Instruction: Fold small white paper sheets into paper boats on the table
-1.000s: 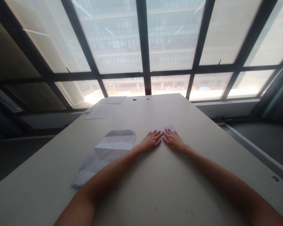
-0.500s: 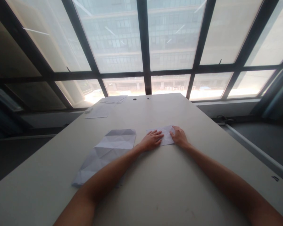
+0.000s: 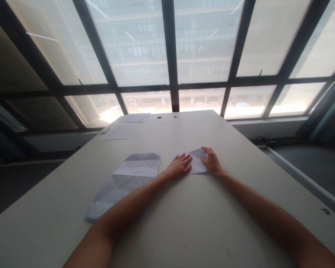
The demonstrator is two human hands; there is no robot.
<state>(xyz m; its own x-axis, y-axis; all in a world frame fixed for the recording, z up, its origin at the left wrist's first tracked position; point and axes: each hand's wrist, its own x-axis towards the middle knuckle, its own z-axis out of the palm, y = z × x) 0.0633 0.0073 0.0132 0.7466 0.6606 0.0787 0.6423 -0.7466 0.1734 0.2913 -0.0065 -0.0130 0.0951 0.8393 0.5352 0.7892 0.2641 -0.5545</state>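
Observation:
A small folded sheet of white paper (image 3: 197, 162) lies on the white table between my hands. My left hand (image 3: 179, 165) rests flat on its left part, fingers spread and pointing right. At the right end, my right hand (image 3: 211, 160) grips the paper's edge between thumb and fingers, and the far right side is lifted slightly off the table. Left of my hands lies a larger creased sheet of paper (image 3: 134, 175), with fold lines across it. My left forearm passes over its near right side and hides part of it.
Flat sheets of paper (image 3: 117, 132) and a stack of papers (image 3: 135, 117) lie at the table's far left. Two dark round holes sit near the far edge of the table (image 3: 195, 126). Tall windows (image 3: 143, 41) stand behind it.
The right part of the small paper has risen a little, its far edge now higher in my right hand. My left hand has shifted slightly left.

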